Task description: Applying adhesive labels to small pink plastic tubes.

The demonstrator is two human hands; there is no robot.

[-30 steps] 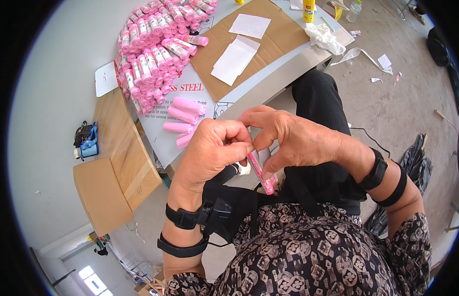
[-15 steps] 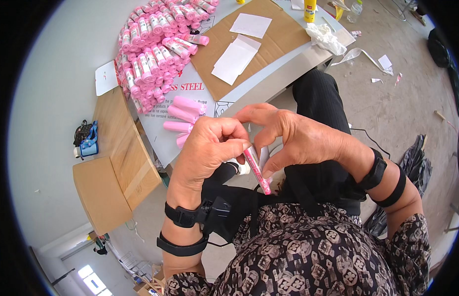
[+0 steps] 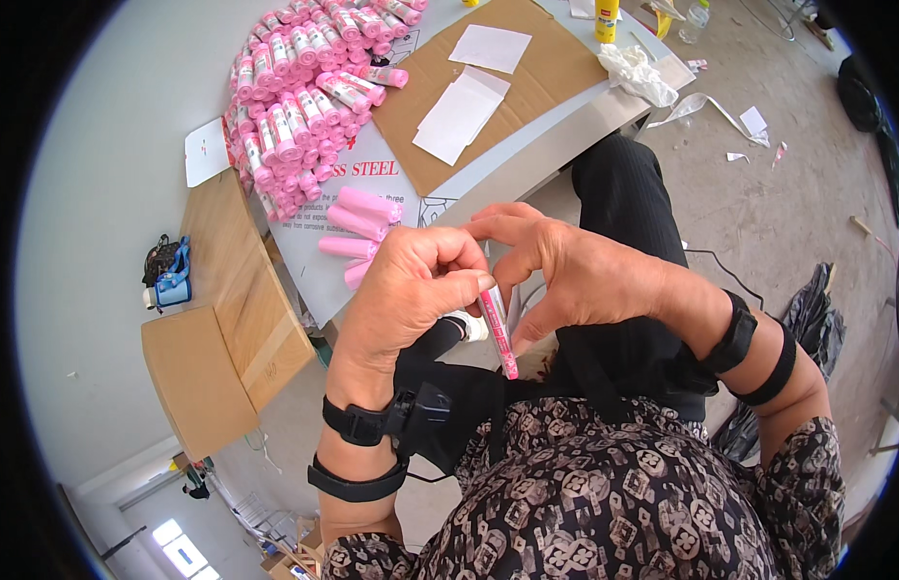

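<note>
One narrow, flat-looking pink-and-white printed strip [image 3: 499, 333] slants before us, its upper end pinched by the left hand [image 3: 411, 290], thumb against forefinger, presumably to steady it; the right hand [image 3: 596, 273] curls alongside, but whether it grips, we cannot tell.

L hand [image 3: 415, 285] in thumb-idx pinch, R hand [image 3: 589, 271] arched opp., w/ thumb-idx gap
</note>
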